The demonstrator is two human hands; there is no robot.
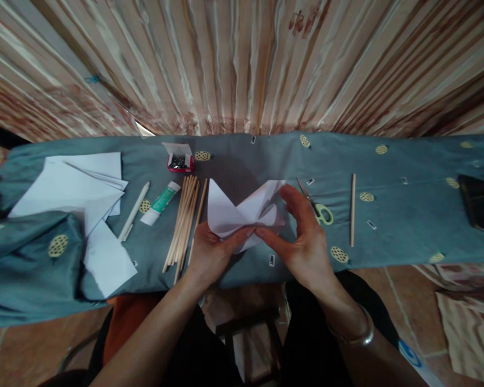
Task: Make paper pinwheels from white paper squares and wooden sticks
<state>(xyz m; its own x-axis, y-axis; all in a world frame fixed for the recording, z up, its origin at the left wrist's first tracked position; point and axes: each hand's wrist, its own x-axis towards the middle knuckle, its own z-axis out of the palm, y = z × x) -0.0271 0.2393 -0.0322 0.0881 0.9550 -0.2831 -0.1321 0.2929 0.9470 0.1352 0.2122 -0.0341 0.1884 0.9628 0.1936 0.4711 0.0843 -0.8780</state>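
Between my hands is a white sheet of paper (226, 212), its corners curled in toward the middle and its points standing up. My left hand (212, 250) grips its lower left side, with the thumb pressed near the centre. My right hand (304, 236) pinches the centre with its thumb, close to the left thumb tip, while its other fingers curve around the right side. Left of the paper lies a bundle of thin wooden sticks (182, 223). To the right are scissors with pale green handles (322, 213).
A glue stick (160, 203), a white pen (135, 211) and white paper sheets (68, 185) lie on the left. An open small red box (180, 161) of metal pieces stands behind. Further right are a single wooden stick (352, 209) and a dark phone (478, 203). Curtains (234, 64) hang behind the cloth-covered table (403, 236).
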